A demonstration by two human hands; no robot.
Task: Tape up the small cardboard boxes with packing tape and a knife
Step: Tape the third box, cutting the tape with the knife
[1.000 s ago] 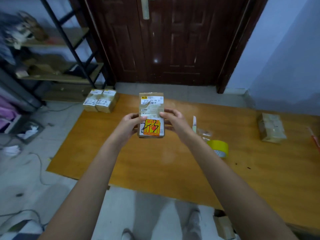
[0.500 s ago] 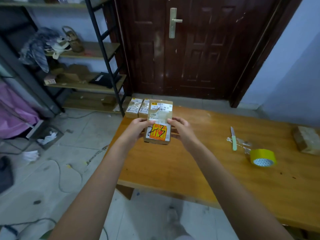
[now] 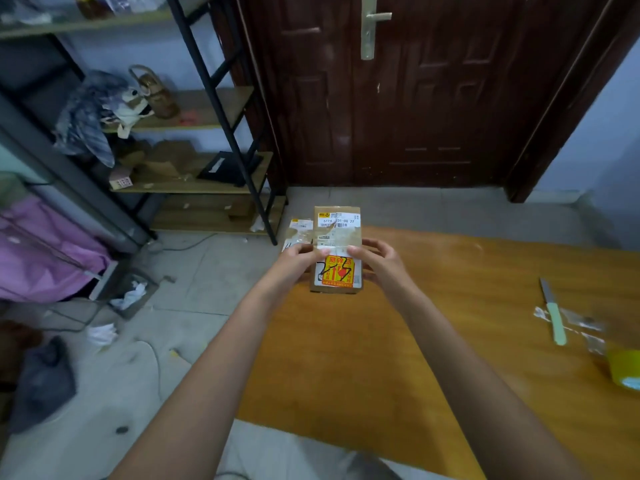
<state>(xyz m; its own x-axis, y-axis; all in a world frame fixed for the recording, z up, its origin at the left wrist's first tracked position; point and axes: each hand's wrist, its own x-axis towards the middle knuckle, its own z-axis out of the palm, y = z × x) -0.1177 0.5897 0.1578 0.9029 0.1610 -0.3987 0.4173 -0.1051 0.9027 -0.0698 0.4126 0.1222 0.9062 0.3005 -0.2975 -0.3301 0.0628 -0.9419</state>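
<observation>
A small taped cardboard box [image 3: 336, 237] with a white shipping label and an orange fragile sticker is held above the far left part of the wooden table [image 3: 398, 341]. My left hand [image 3: 299, 259] grips its left side and my right hand [image 3: 379, 259] grips its right side. Just behind it, another small box [image 3: 297, 230] lies at the table's far left corner, mostly hidden. A knife [image 3: 553, 315] with a pale green handle lies on the right of the table. The yellow roll of packing tape [image 3: 625, 370] sits at the right edge of the view, cut off.
A dark metal shelf rack [image 3: 221, 109] with clutter stands left of the table. A brown door [image 3: 398, 91] is behind it. Crumpled clear tape scraps [image 3: 585, 327] lie by the knife. Cables, paper and cloth litter the floor [image 3: 121, 358] on the left.
The view has swung left, so the tape roll and knife slid toward the right edge. The box in both hands has moved toward the boxes at the table's far left corner.
</observation>
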